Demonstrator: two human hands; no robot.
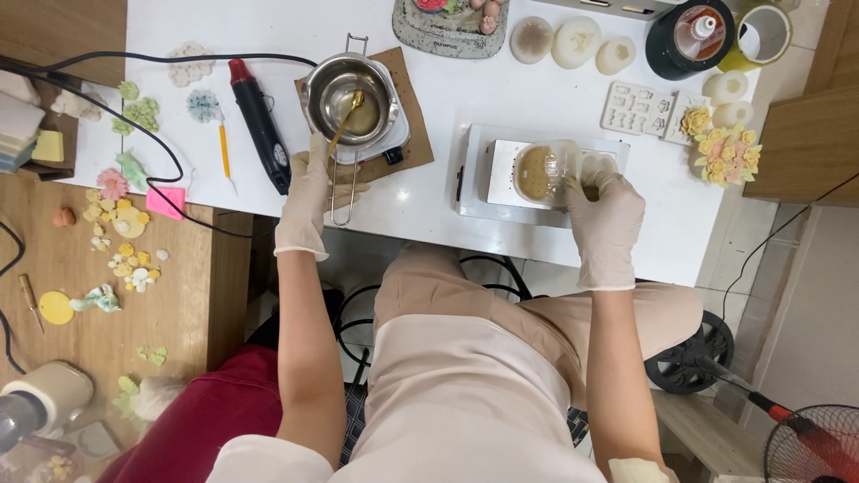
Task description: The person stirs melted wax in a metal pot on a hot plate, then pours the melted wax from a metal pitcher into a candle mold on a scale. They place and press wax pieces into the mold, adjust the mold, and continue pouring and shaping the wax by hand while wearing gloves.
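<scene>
Both gloved hands are up on the white table (429,192). Left hand (304,201) pinches a gold spoon (347,118) dipping into the steel melting pot (351,94). Right hand's (607,215) grip wraps a clear cup (541,172) sitting on the small scale (501,179). Further back sit silicone molds (637,109).

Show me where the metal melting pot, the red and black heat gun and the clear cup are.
metal melting pot (338,89), head view, inner wall.
red and black heat gun (261,125), head view, black body.
clear cup (540,172), head view, its base.
</scene>
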